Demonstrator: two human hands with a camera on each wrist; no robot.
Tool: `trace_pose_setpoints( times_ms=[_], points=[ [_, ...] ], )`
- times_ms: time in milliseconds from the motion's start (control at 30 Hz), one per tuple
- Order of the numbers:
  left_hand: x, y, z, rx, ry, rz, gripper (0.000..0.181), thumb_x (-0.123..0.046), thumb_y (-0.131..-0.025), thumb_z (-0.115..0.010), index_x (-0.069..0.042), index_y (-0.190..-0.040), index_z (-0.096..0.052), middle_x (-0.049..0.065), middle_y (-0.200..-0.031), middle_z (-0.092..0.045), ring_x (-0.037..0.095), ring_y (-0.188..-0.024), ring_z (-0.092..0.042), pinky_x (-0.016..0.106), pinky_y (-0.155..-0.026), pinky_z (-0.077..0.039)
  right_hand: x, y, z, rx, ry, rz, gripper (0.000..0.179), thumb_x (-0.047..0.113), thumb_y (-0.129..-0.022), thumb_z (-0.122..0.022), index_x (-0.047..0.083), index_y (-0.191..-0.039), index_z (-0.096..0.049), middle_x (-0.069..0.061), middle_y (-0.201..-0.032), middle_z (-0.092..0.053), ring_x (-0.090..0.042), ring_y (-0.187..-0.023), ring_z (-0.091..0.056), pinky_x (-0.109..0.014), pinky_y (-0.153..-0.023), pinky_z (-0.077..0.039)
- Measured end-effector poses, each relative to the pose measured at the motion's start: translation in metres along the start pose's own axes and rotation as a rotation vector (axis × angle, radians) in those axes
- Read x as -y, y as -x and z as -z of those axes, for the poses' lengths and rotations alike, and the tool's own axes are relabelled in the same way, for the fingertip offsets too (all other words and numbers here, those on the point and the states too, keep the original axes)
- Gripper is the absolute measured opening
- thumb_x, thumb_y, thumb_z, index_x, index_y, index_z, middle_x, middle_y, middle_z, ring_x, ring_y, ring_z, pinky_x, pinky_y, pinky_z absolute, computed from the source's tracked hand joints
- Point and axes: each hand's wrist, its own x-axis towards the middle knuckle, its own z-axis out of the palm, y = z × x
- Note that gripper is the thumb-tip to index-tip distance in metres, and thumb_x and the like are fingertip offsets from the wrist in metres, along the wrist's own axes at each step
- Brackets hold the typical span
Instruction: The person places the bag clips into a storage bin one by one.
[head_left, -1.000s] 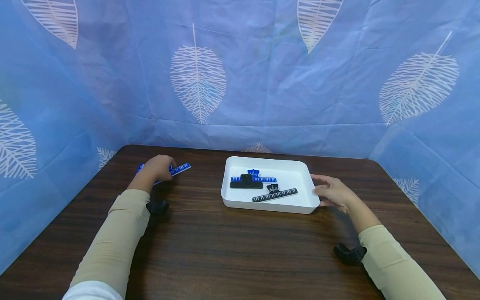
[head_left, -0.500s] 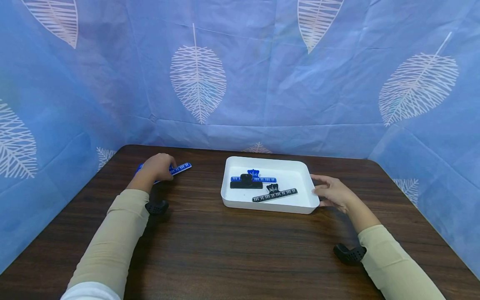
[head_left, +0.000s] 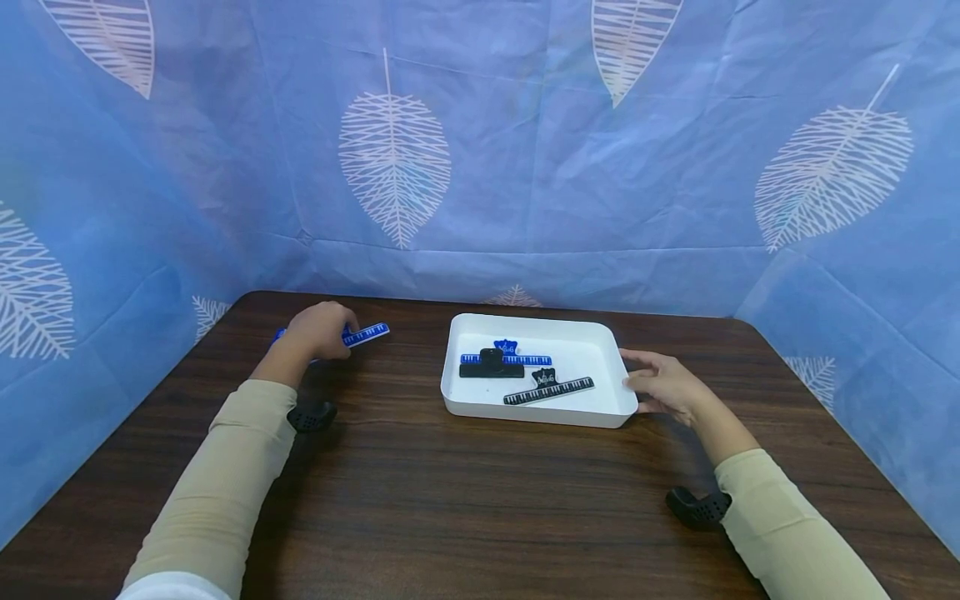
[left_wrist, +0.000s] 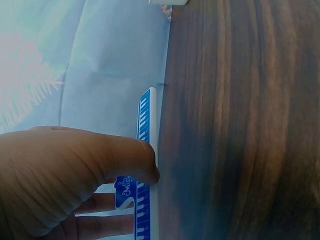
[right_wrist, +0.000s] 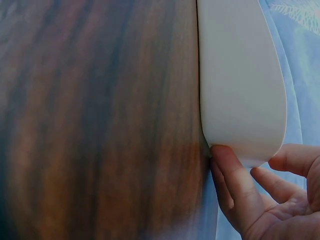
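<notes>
A blue clip with a piano-key pattern (head_left: 366, 335) is pinched in my left hand (head_left: 318, 329) at the table's back left. In the left wrist view, the thumb (left_wrist: 135, 159) lies across the front of the clip's long bar, with other fingers behind it. My right hand (head_left: 667, 387) is at the right end of a white tray (head_left: 566, 413). Its fingertips (right_wrist: 225, 152) touch the tray's end wall. Inside the tray lie a blue piano-key clip (head_left: 538, 361), a plain black clip (head_left: 491, 370) partly over it, and a black piano-key clip (head_left: 551, 392).
The dark wooden table (head_left: 465, 500) reaches back to a blue leaf-print cloth (head_left: 525, 208), which also rises at both sides. A stretch of tabletop lies between the left hand and the tray.
My left hand has risen slightly and moved a little right, carrying the blue clip with it. The right hand and tray stay practically where they were.
</notes>
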Motion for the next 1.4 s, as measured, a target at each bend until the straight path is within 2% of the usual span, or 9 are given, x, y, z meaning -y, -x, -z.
trace_pose_setpoints(
  times_ms=[967, 1400],
  points=[
    [-0.027, 0.009, 0.007, -0.028, -0.024, -0.086, 0.036, -0.011, -0.072, -0.082, -0.006, -0.106, -0.073, 0.013, -0.105, -0.067, 0.03, -0.093, -0.06, 0.052, -0.089, -0.049, -0.001, 0.002, -0.001, -0.015, -0.001, -0.006, 0.066, 0.005, -0.097, -0.055, 0.001, -0.154, -0.021, -0.035, -0.135, -0.047, -0.023, -0.093, -0.067, -0.037, -0.073, -0.058],
    [-0.047, 0.013, 0.013, -0.043, -0.044, -0.142, 0.033, -0.01, -0.072, -0.082, -0.007, -0.104, -0.074, 0.009, -0.101, -0.067, 0.027, -0.09, -0.059, 0.047, -0.087, -0.051, 0.0, 0.001, -0.001, -0.012, -0.014, 0.005, 0.066, 0.003, -0.097, -0.055, 0.0, -0.154, -0.021, -0.036, -0.134, -0.047, -0.024, -0.095, -0.068, -0.039, -0.076, -0.058]
  ],
)
